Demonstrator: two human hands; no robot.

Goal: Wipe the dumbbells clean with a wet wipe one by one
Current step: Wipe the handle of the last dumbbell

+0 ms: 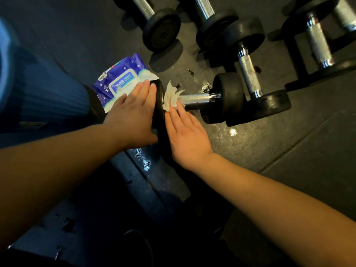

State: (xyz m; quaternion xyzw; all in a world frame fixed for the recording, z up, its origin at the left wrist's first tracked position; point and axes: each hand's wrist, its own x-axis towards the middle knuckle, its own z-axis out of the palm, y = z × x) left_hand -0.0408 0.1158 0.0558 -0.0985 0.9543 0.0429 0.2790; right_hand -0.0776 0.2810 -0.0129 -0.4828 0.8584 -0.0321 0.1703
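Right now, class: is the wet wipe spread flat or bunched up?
Bunched up. The wet wipe shows crumpled folds and loose corners sticking up, pressed by the right hand against the dumbbell where handle meets near head.

Single head-worn view, looking steeply down, close over the floor (289,151)

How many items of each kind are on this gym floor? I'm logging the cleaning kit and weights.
Dumbbells: 6, some cut off by the frame
Wet wipe: 1
Wipe pack: 1
Total: 8
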